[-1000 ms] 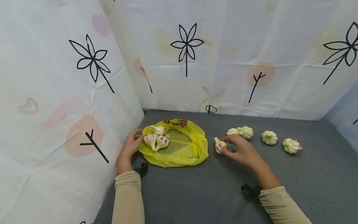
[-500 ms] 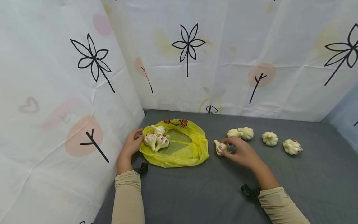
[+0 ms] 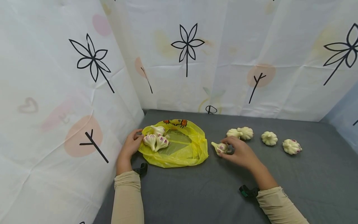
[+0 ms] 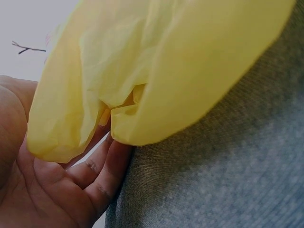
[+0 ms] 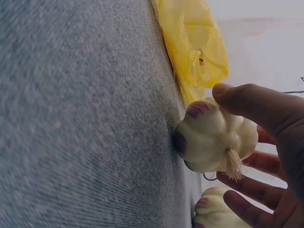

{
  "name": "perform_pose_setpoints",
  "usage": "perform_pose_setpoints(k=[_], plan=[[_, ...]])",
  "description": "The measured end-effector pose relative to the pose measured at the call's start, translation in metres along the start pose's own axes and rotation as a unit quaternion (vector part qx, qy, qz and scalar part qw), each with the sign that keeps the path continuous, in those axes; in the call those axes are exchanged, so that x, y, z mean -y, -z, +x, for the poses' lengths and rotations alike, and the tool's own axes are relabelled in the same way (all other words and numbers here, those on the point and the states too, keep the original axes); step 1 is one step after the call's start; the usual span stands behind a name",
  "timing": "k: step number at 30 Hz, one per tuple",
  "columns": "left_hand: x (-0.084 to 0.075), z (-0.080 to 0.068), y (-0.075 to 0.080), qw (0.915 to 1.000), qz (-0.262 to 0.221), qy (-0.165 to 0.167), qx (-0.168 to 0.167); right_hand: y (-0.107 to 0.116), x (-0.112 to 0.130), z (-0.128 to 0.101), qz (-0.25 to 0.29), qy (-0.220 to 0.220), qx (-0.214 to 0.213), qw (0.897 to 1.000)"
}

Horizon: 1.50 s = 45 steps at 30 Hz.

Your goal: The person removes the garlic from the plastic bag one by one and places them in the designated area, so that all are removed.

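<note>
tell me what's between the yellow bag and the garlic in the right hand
Nothing: in the head view only bare grey cloth separates the yellow bag from the garlic the right hand holds.

Thin, crinkled, slightly translucent yellow plastic bag (image 3: 179, 149) at the left hand (image 3: 131, 146); smooth, faintly glossy garlic bulb (image 5: 216, 137) with a dry fibrous root tuft in the right hand (image 3: 240, 152); matt, coarse grey cloth table cover (image 3: 195, 193) beneath both.
</note>
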<state>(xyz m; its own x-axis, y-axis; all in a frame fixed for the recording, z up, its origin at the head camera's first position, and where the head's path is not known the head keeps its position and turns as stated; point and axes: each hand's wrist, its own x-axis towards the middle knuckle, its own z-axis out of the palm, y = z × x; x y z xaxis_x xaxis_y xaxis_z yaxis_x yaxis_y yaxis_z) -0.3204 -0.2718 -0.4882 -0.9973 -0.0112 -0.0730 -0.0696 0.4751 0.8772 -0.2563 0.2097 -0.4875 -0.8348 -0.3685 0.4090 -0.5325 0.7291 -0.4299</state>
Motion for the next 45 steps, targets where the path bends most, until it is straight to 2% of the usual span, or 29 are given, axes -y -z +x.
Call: perform_pose_setpoints(k=[8,20,45], plan=[[0.002,0.0,0.0,0.9999,0.009,0.003,-0.002,0.002,0.0,0.0,-0.007,-0.007,0.007,1.0],[0.002,0.001,0.0,0.9999,0.01,0.007,-0.004,0.015,-0.016,-0.002,0.001,-0.028,0.037,0.999],[0.0,-0.001,0.0,0.9999,0.002,0.011,-0.004,0.031,-0.023,-0.005,-0.008,-0.04,0.048,0.998]])
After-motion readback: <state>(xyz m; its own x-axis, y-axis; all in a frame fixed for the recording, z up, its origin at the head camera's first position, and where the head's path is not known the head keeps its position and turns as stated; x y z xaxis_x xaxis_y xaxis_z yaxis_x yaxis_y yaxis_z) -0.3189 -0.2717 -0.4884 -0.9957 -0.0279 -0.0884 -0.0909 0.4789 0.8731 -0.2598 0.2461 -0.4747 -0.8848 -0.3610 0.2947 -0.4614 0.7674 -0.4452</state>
